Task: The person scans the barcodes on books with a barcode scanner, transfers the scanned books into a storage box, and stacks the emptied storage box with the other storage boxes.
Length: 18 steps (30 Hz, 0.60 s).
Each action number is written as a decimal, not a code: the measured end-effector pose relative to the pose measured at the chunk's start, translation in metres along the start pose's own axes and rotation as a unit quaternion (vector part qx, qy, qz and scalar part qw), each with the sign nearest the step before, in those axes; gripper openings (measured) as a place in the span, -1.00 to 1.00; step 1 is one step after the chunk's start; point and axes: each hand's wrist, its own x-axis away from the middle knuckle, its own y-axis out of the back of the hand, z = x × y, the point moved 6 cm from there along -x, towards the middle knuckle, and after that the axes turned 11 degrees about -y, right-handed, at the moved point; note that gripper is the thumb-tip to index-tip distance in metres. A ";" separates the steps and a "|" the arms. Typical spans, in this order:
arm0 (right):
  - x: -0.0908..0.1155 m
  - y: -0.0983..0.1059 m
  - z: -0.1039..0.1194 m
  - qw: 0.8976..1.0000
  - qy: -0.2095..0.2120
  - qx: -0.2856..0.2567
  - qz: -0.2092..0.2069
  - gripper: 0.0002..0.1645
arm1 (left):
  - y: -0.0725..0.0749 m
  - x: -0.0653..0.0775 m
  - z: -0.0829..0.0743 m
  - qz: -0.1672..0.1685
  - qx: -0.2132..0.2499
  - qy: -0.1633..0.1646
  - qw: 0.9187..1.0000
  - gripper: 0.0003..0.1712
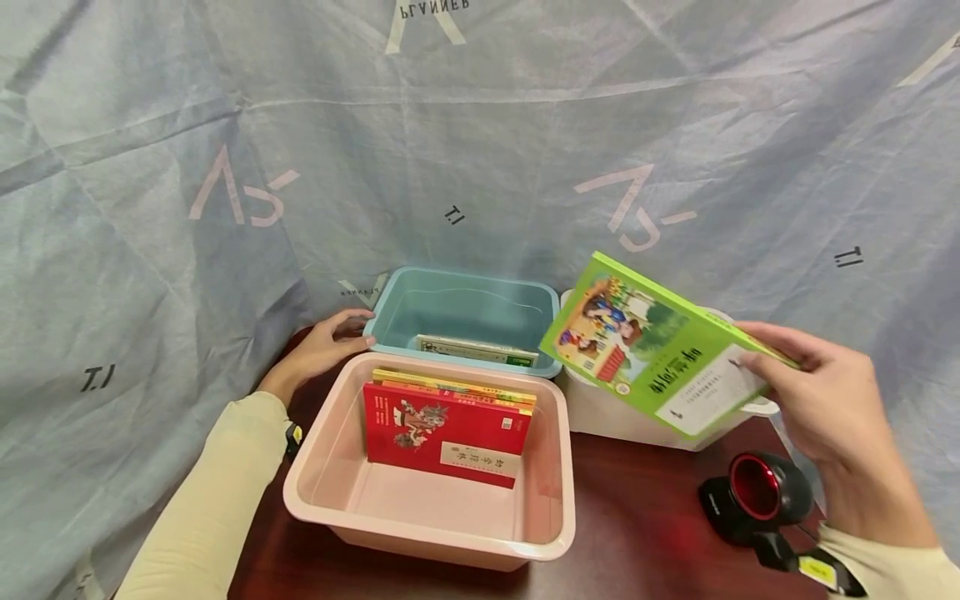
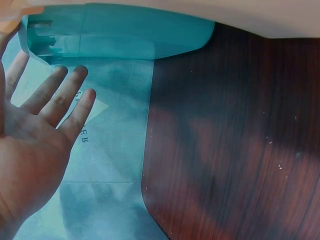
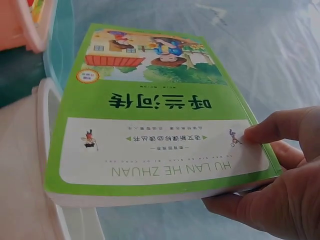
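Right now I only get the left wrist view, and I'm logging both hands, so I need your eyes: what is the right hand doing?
Observer: The right hand grips a green book by one end.
Operator: Thanks. What does the pink bin hold?
Observer: A red book, in front of some yellow-edged books.
Operator: And the teal bin behind it?
Observer: A pale-edged book shows low along its near side.
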 end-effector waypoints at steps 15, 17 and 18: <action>-0.063 -0.094 0.008 0.998 0.003 0.043 0.042 -0.55 | -0.021 0.009 -0.002 0.004 -0.003 -0.005 1.000 -0.25; -0.074 -0.105 0.010 0.997 0.002 0.057 0.043 -0.54 | -0.020 0.011 -0.003 0.002 -0.003 -0.006 1.000 -0.24; -0.079 -0.110 0.010 0.997 0.002 0.059 0.044 -0.55 | -0.019 0.011 -0.003 0.002 -0.001 -0.006 1.000 -0.24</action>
